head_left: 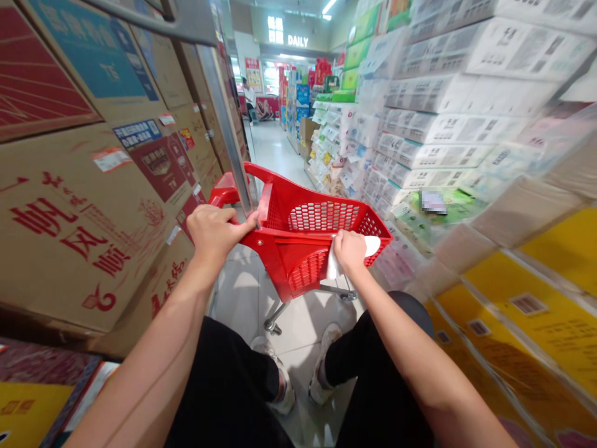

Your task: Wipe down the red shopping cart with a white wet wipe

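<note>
A small red plastic shopping cart (275,264) stands sideways in front of my legs, its basket pierced with many holes. My left hand (212,231) is closed on the cart's end by the handle, thumb lying along the rim close to an upright metal pole (233,118). Over at the near rim of the basket, my right hand (351,250) is closed around a white cloth (334,267), or perhaps a paper wipe, and presses it against the edge. Part of the cloth sticks out past the fingers on both sides. The inside of the basket looks bare where it shows.
Stacked cardboard cartons (60,230) rise close on the left. To the right are piled white packs (429,130) and yellow packages (522,298), with a green pack (457,205) among them. A pale tiled aisle (275,137) runs ahead, where a person (249,96) appears far off.
</note>
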Demonstrator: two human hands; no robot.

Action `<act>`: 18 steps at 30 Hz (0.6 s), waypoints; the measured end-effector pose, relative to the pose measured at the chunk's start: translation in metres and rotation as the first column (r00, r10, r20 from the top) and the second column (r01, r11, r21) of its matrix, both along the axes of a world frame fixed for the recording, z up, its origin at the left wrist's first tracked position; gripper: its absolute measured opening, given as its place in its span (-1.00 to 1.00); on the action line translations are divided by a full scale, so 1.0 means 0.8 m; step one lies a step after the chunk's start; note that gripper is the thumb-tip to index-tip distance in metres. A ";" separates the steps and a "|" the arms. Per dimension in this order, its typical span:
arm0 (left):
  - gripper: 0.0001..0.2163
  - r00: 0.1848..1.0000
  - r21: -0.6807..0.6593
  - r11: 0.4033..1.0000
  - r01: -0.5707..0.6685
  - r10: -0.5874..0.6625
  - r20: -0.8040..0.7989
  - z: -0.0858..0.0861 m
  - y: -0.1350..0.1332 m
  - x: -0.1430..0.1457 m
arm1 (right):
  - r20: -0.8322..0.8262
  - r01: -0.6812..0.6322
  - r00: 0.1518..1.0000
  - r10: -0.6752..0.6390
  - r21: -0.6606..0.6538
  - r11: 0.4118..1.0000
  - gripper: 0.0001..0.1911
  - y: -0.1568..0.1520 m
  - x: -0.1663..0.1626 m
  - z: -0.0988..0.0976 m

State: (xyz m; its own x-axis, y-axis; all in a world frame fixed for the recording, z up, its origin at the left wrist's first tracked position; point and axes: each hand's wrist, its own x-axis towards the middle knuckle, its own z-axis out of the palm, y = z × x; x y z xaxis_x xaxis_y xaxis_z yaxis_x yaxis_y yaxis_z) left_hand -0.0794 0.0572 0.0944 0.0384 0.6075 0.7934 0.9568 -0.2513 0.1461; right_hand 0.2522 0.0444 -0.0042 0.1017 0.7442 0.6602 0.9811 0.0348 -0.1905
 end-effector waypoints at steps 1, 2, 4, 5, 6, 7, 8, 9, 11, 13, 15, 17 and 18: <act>-0.58 1.000 0.002 1.000 -0.003 0.003 0.000 0.000 0.000 0.002 | -0.018 -0.047 0.999 0.047 0.015 0.999 -0.55 -0.001 -0.031 0.006; -0.58 1.000 0.003 1.000 -0.002 0.002 0.000 -0.001 -0.001 0.004 | -0.039 -0.088 0.995 0.089 0.030 0.996 -0.56 -0.003 -0.063 0.014; -0.58 1.000 0.002 1.000 0.003 -0.003 0.001 -0.001 -0.002 0.006 | -0.075 -0.161 0.984 0.164 0.042 0.986 -0.59 -0.007 -0.126 0.033; -0.58 1.000 0.001 1.000 0.006 -0.006 0.002 -0.001 -0.002 0.006 | -0.092 -0.182 0.978 0.185 0.037 0.983 -0.61 -0.010 -0.153 0.043; -0.59 1.000 -0.002 1.000 0.007 -0.007 0.002 -0.001 -0.003 0.005 | -0.105 -0.201 0.974 0.203 0.029 0.979 -0.62 -0.014 -0.175 0.052; -0.59 1.000 -0.004 1.000 0.006 -0.006 0.001 -0.001 -0.004 0.004 | -0.111 -0.219 0.969 0.220 0.022 0.976 -0.62 -0.017 -0.190 0.060; -0.59 1.000 -0.006 1.000 0.007 -0.007 -0.001 -0.001 -0.005 0.001 | -0.110 -0.241 0.964 0.241 0.015 0.970 -0.62 -0.020 -0.199 0.065; -0.59 1.000 -0.010 1.000 0.012 -0.012 -0.004 -0.001 -0.007 -0.001 | -0.100 -0.269 0.958 0.269 0.010 0.963 -0.62 -0.022 -0.201 0.067; -0.59 0.999 -0.021 0.999 0.037 -0.037 -0.017 0.001 -0.010 -0.007 | -0.070 -0.320 0.945 0.320 0.000 0.947 -0.64 -0.025 -0.185 0.063; -0.59 0.998 -0.026 0.998 0.060 -0.060 -0.031 0.003 -0.014 -0.014 | -0.041 -0.323 0.946 0.322 -0.019 0.946 -0.66 -0.025 -0.148 0.049; -0.59 0.997 -0.024 0.998 0.064 -0.065 -0.037 0.004 -0.015 -0.020 | -0.014 -0.259 0.966 0.258 -0.052 0.965 -0.66 -0.023 -0.097 0.029; -0.59 0.997 -0.024 0.998 0.065 -0.066 -0.030 0.005 -0.015 -0.026 | 0.038 -0.172 0.984 0.176 -0.088 0.981 -0.66 -0.019 -0.039 0.012; -0.59 0.997 -0.026 0.997 0.069 -0.069 -0.024 0.005 -0.015 -0.028 | 0.065 -0.122 0.990 0.129 -0.099 0.988 -0.67 -0.017 -0.011 0.006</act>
State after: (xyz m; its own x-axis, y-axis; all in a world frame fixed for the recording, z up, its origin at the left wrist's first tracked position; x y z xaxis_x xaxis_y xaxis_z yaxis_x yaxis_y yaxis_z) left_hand -0.1020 0.0452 0.0986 0.1006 0.6224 0.7762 0.9408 -0.3133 0.1293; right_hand 0.2431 0.0304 0.0002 -0.0410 0.8073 0.5887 0.9812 0.1438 -0.1289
